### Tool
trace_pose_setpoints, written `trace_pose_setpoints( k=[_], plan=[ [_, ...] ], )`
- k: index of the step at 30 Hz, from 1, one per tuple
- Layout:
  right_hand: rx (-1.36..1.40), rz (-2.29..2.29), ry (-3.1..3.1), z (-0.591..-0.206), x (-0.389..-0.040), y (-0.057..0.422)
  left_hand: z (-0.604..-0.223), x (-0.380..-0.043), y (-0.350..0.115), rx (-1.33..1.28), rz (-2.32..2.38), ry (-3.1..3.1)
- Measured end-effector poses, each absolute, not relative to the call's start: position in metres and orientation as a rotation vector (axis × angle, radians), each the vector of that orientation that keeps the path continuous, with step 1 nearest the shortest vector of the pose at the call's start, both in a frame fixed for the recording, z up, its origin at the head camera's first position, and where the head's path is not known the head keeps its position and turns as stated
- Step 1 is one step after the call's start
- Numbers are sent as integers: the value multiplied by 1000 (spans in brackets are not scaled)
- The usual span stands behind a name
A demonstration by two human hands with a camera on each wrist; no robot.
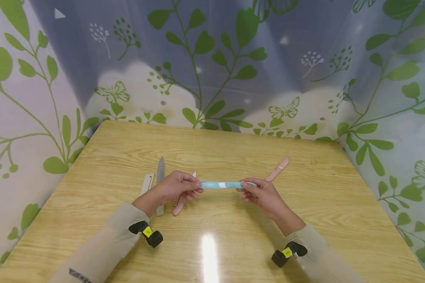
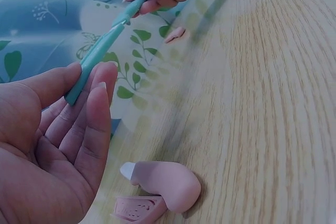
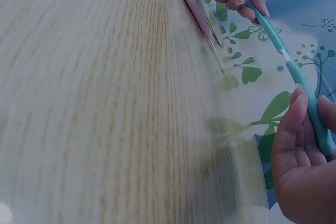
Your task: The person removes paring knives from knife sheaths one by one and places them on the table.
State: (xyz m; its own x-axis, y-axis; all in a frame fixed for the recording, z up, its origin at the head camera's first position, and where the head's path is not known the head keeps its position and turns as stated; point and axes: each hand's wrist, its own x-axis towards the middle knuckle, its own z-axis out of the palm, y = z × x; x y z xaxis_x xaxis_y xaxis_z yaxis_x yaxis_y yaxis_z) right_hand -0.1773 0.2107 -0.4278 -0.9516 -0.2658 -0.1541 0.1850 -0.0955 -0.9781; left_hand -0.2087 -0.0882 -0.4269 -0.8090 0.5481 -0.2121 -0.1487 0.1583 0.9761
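Above the table [image 1: 248, 239], a blue knife [image 1: 212, 184] is held crosswise by its two ends: the nine o'clock end is pinched between thumb and fingers of the left hand [image 1: 178, 185], the three o'clock end likewise by the right hand [image 1: 263, 195]. One pink knife [image 1: 178, 206] is partly covered by the left hand; a grey knife [image 1: 161, 169] is laid at ten o'clock from it, and a pink stick [image 1: 278, 169] at one o'clock from the right.

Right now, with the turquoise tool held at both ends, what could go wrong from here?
The turquoise tool shows a pale section between its turquoise parts; if they separated suddenly, the left grip might jerk. Below it, a pink-handled tool lies with its pale tip bare, so dropping down carelessly could risk a scratch.
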Motion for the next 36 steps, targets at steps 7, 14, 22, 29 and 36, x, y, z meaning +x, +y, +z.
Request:
trace_pose_setpoints(
  k=[7, 14, 22, 29, 36],
  plan=[
    [-97, -2109, 1899, -427, -178, 214, -426, -209, -88, 376, 1723, 1898],
    [-97, -2117, 1917, -423, -179, 215, -426, -209, -89, 386, 1715, 1915],
    [-81, -2099, 1930, -422, -179, 216, -426, -209, -91, 347, 1682, 1953],
    [-72, -2095, 1942, -422, -181, 217, -425, -210, -95, 355, 1689, 1973],
    [-68, -2097, 1940, -421, -181, 216, -426, -210, -99, 345, 1683, 1988]
  ],
)
